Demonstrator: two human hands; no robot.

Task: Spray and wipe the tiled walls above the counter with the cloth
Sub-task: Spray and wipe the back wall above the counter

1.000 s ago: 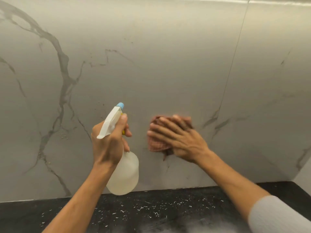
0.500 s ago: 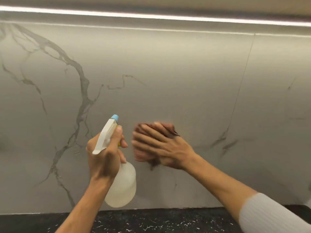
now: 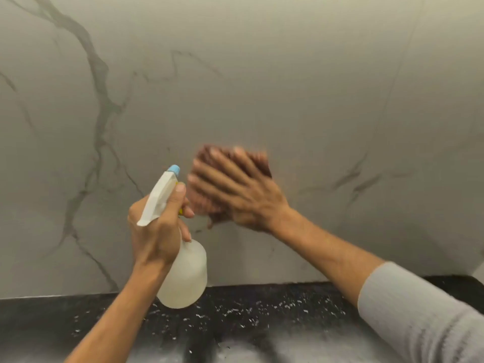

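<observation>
Rightward goes the right hand [image 3: 243,195] since half a second ago, blurred mid-stroke, spread flat on the reddish cloth [image 3: 209,208] against the tiled wall [image 3: 288,87].
Wiping looks underway, with much wall apparently left; the left hand [image 3: 157,229] is wrapped around the spray bottle [image 3: 183,276] above the counter [image 3: 262,310].

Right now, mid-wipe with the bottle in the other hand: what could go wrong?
1. The spray bottle hangs from the left hand close beside the wiping right hand; a wide stroke could knock it.
2. The cloth is only pressed flat under open fingers, not gripped, so it may slip down to the counter.
3. The nozzle points at the wall near the cloth; a stray squeeze would wet the hand.
</observation>
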